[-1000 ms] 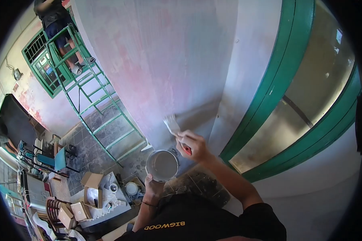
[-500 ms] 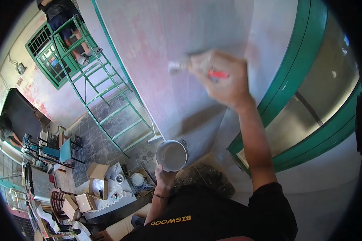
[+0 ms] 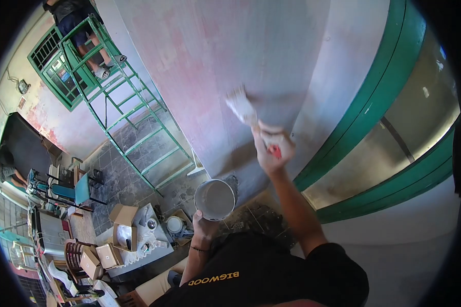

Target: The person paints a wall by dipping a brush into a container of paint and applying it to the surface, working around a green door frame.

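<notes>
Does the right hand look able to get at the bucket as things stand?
Probably yes: the left hand holds the bucket with its open top facing up, and nothing visible lies between it and the right hand, which grips the brush.

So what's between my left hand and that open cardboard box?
The head view shows a white tub, then the table with a small round container on it.

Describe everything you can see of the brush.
The brush is flat and broad, its head whitish, as if paint-coated, and ragged at the tip. The right hand grips the handle, hiding most of it; a red part shows by the fingers. It slants, bristles up and toward the left of the view, over the wall. Whether the bristles touch the wall cannot be told.
</notes>
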A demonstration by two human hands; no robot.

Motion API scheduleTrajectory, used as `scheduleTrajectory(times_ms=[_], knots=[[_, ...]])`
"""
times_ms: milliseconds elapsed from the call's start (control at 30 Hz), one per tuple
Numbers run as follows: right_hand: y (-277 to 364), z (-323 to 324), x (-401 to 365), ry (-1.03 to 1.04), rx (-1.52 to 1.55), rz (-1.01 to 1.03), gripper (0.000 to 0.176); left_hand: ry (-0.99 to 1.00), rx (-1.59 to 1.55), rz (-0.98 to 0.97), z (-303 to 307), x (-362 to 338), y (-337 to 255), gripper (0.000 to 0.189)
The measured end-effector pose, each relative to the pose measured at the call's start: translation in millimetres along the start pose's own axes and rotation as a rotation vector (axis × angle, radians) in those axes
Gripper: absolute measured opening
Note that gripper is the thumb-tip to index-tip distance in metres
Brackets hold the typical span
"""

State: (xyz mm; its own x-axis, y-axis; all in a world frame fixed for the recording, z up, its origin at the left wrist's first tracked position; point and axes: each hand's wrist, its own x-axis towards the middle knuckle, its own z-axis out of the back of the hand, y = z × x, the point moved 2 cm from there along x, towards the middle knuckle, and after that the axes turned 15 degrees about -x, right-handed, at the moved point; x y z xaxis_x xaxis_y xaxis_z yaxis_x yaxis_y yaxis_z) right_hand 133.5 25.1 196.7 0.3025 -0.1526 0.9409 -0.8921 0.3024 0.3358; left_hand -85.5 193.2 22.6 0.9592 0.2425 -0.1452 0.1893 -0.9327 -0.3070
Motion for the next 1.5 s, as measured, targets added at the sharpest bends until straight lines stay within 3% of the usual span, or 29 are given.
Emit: scheduleTrajectory(times_ms=[167, 400, 600, 800, 1067, 1133, 1300, 1500], knots=[[-15, 26, -99, 0.124, -0.032, -0.205, 0.020, -0.031, -0.049, 0.068, 4, -5, -1, 0.091], [-3, 68, -121, 0.476, -0.148, -0.382, 0.018, -0.060, -0.008, 0.049, -8, -6, -2, 0.094], [5, 23, -90, 0.492, -0.087, -0.143, 0.015, -0.054, -0.031, 0.009, -21, -11, -2, 0.099], [35, 7, 10, 0.306, 0.007, -0.089, 0.018, -0.026, -0.060, -0.068, -7, -17, -7, 0.096], [58, 5, 96, -0.164, -0.037, 0.289, 0.031, -0.165, -0.058, -0.098, -13, -21, -6, 0.099], [58, -2, 84, -0.228, 0.001, 0.275, 0.030, -0.123, -0.014, -0.100, -11, -22, -6, 0.098], [31, -11, -6, -0.070, -0.031, 0.098, 0.027, -0.071, -0.005, -0.124, 0, -28, -12, 0.095], [6, 4, -139, 0.067, -0.075, -0.051, 0.020, -0.278, 0.629, -0.184, -16, -47, -20, 0.090]])
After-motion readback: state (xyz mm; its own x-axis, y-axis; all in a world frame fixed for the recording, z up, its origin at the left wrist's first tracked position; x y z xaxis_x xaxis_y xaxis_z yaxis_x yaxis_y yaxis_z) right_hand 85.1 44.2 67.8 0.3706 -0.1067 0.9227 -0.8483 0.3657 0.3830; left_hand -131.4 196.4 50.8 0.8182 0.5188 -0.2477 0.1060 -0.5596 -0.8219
